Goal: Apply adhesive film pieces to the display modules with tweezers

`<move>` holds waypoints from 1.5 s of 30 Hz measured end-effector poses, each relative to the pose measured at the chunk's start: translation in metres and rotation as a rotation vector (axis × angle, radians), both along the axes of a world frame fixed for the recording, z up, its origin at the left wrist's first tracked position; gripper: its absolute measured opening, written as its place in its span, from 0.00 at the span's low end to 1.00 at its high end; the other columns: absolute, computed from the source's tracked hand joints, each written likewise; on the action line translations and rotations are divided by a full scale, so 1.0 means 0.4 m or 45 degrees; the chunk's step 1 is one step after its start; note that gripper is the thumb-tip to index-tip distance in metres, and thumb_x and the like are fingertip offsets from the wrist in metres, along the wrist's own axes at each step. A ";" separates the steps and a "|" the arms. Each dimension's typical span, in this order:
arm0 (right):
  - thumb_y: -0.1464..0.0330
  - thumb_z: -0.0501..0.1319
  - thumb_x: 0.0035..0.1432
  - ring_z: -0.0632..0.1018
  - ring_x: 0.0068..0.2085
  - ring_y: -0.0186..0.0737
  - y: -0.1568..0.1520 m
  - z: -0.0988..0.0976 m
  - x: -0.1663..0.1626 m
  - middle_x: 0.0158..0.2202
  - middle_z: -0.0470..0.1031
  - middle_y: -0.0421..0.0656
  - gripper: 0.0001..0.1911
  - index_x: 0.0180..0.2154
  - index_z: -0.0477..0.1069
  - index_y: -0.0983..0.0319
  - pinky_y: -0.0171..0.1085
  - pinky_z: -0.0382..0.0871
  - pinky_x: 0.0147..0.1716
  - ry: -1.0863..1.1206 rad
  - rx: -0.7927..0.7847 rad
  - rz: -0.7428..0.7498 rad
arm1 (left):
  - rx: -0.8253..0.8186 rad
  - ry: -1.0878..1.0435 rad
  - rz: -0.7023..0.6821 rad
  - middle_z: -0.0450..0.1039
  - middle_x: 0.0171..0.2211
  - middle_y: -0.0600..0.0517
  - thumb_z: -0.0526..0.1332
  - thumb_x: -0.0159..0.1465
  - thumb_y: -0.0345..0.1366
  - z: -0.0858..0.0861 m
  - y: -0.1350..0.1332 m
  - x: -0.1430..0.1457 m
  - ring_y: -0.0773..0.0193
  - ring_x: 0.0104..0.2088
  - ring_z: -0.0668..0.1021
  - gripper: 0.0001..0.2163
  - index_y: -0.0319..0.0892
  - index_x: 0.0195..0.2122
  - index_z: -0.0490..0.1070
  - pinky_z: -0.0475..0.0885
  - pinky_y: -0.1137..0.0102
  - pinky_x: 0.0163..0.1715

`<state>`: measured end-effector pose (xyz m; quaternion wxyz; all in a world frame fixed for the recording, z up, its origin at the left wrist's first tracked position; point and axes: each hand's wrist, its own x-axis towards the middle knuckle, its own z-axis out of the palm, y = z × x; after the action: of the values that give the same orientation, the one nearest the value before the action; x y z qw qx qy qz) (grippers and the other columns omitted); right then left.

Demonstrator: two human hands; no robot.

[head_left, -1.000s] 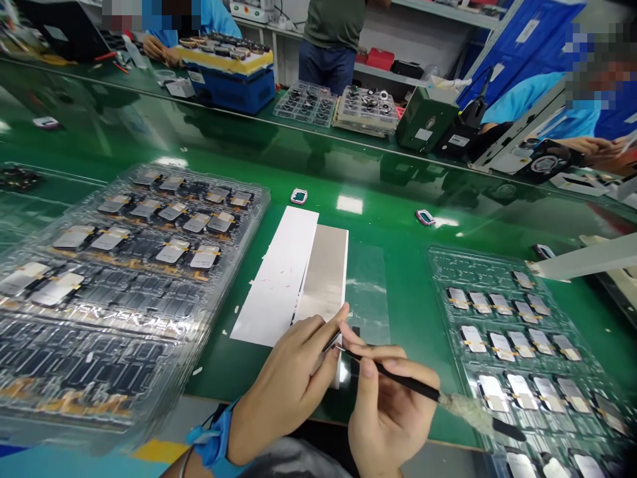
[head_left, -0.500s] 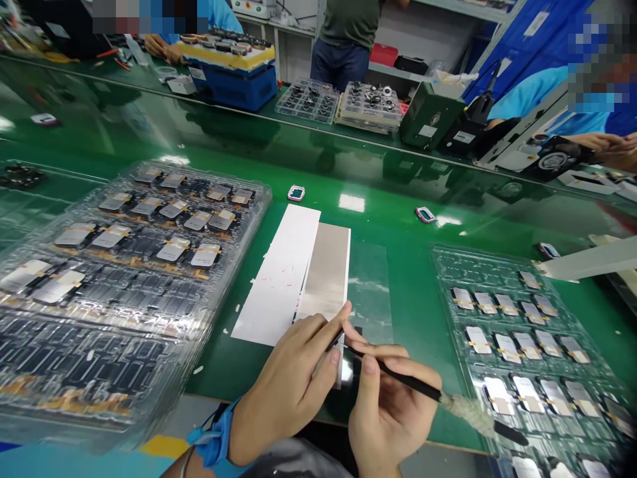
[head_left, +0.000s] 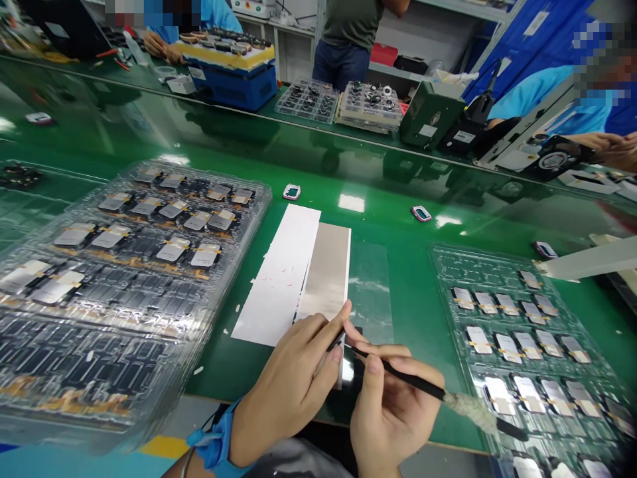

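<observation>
My left hand (head_left: 296, 372) is closed, pinching a small dark flat piece (head_left: 336, 341) between its fingers; most of that piece is hidden. My right hand (head_left: 395, 405) grips black tweezers (head_left: 413, 379), wrapped in whitish material near the back end. Their thin tip points left at the dark piece, close to the left fingertips; whether they touch, I cannot tell. Just beyond both hands lie a white paper strip (head_left: 279, 272), a grey-brown sheet (head_left: 328, 265) and a clear film (head_left: 371, 285). Small red and white scraps are scattered on and beside the white strip.
Stacked clear trays (head_left: 199, 299) with silver-backed modules stand at left. Another clear tray (head_left: 448, 265) of modules lies at right. Small pink-edged parts (head_left: 292, 192) sit on the green belt behind. Co-workers are across the bench, by a blue box (head_left: 239, 86).
The pink-edged parts on the green belt have slid slightly left. My right hand and the tweezers have shifted a little to the right. My left hand stays in place.
</observation>
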<state>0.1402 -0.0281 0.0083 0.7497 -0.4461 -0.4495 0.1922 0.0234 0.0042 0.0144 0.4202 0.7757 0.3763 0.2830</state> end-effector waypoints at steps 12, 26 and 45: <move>0.83 0.55 0.61 0.80 0.38 0.35 0.003 -0.003 -0.002 0.34 0.75 0.40 0.14 0.42 0.62 0.61 0.41 0.81 0.41 -0.033 0.004 0.002 | -0.027 -0.024 0.005 0.66 0.45 0.49 0.44 0.74 0.34 0.003 0.000 0.000 0.57 0.47 0.70 0.25 0.55 0.71 0.40 0.68 0.58 0.49; 0.83 0.56 0.61 0.81 0.39 0.37 0.002 0.002 -0.006 0.35 0.76 0.41 0.13 0.42 0.63 0.60 0.44 0.81 0.43 -0.053 0.027 -0.013 | -0.025 0.004 0.001 0.67 0.43 0.48 0.44 0.74 0.33 -0.004 0.001 0.000 0.56 0.45 0.71 0.24 0.53 0.71 0.44 0.69 0.59 0.47; 0.82 0.57 0.61 0.82 0.40 0.38 0.004 0.009 -0.010 0.35 0.76 0.41 0.12 0.41 0.63 0.61 0.44 0.82 0.41 -0.112 0.033 0.000 | -0.005 0.021 0.016 0.68 0.44 0.48 0.46 0.74 0.35 -0.008 0.004 0.001 0.56 0.45 0.73 0.24 0.54 0.70 0.47 0.70 0.60 0.46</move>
<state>0.1363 -0.0263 0.0120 0.7350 -0.4442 -0.4844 0.1667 0.0237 0.0059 0.0111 0.4169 0.7747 0.3853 0.2785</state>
